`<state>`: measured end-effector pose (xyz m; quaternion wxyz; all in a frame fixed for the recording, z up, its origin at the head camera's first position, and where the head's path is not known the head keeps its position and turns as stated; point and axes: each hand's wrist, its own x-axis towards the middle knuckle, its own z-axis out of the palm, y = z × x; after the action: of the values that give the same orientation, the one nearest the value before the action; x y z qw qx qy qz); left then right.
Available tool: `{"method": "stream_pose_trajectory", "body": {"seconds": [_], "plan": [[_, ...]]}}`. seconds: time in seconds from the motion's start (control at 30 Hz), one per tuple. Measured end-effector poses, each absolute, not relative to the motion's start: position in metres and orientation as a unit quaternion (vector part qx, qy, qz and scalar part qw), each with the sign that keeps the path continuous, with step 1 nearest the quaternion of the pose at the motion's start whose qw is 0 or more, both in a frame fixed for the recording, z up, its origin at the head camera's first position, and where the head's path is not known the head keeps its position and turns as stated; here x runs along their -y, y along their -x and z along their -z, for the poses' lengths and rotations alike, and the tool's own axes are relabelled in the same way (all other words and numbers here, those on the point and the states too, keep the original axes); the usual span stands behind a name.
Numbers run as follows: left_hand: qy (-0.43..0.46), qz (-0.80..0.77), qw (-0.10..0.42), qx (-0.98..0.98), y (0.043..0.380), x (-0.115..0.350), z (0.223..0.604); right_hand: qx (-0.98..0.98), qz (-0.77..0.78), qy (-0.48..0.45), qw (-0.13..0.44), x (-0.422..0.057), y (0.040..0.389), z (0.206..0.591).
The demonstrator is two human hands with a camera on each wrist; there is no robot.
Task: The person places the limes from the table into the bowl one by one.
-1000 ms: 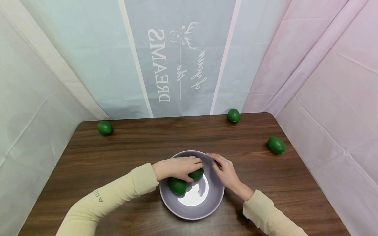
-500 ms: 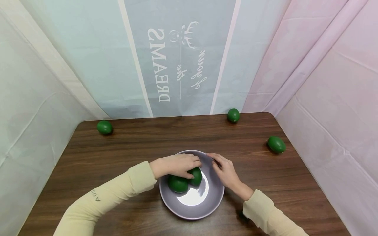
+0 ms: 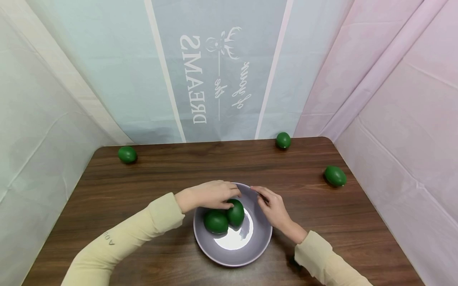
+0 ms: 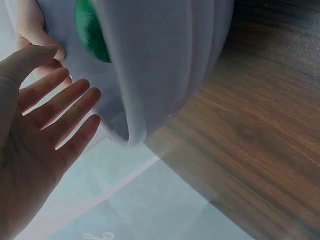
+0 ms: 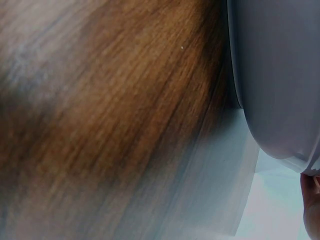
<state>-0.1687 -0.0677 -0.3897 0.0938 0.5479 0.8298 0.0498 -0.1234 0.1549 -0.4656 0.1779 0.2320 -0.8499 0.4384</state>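
Note:
A round grey-purple bowl (image 3: 250, 254) stands near the front middle of the table, with two green limes (image 3: 216, 222) side by side in its left half. My left hand (image 3: 211, 194) hovers over the bowl's far left rim, its fingertips close to the lime (image 3: 236, 214) on the right. In the left wrist view the palm and spread, loosely straight fingers show, with nothing held. At the far right rim, my right hand (image 3: 273, 210) pinches the bowl's edge, thumb inside. The right wrist view mostly shows the bowl's outer wall (image 5: 280, 75).
One lime (image 3: 127, 154) lies at the table's back left corner, another lime (image 3: 283, 140) at the back right. A third loose lime (image 3: 335, 176) is by the right edge. Cloth walls (image 3: 222, 131) border the brown wooden table (image 3: 161, 171). A dark thing (image 3: 295, 263) shows under the right sleeve.
My left hand has let go of the right-hand lime and drawn up and left, uncovering it. That lime now sits against the other one. The right hand and bowl have stayed put.

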Motion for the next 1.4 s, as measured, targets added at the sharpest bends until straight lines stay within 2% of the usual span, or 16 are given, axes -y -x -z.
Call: {"method": "stream_pose_trajectory", "body": {"seconds": [0.57, 0.8, 1.4], "plan": [[-0.520, -0.084, 0.063, -0.848, 0.179, 0.081, 0.383, 0.847, -0.445, -0.228, 0.180, -0.154, 0.124, 0.465], [-0.519, -0.088, 0.043, -0.849, 0.184, 0.087, 0.381, 0.842, -0.455, -0.225, 0.185, -0.140, 0.109, 0.429], [-0.492, -0.108, 0.027, -0.863, 0.195, 0.106, 0.387, 0.840, -0.460, -0.223, 0.181, -0.140, 0.109, 0.429]]}}
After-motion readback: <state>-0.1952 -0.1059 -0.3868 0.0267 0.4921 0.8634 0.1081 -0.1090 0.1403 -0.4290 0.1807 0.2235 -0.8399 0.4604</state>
